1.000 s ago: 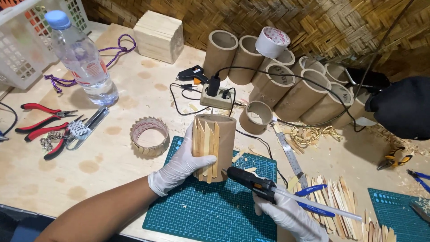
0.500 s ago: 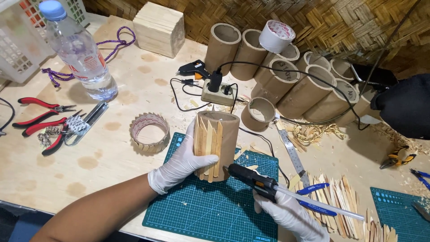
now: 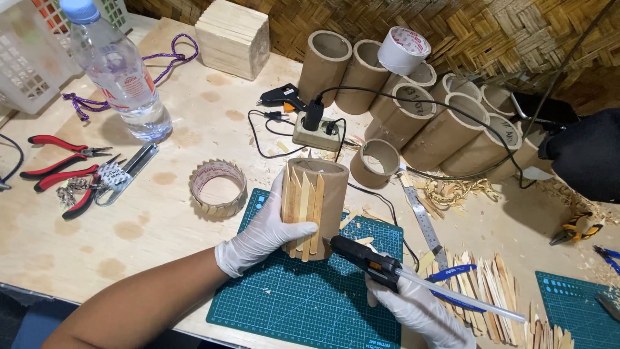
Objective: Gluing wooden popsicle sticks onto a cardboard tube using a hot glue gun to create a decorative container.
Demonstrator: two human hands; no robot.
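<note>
Gloved left hand (image 3: 261,236) clasps upright brown cardboard tube (image 3: 316,207), thumb pressing pale wooden slats (image 3: 302,210); tube stands on green cutting mat (image 3: 303,304). Gloved right hand (image 3: 423,310) grips black glue gun (image 3: 365,257), nozzle just beside tube's base. Advise thin bead, firm pressure.

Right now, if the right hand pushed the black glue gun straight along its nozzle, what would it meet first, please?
Probably the brown cardboard tube clad in wooden sticks, steadied by the gloved left hand; the right hand aims the black glue gun at its lower side.
</note>
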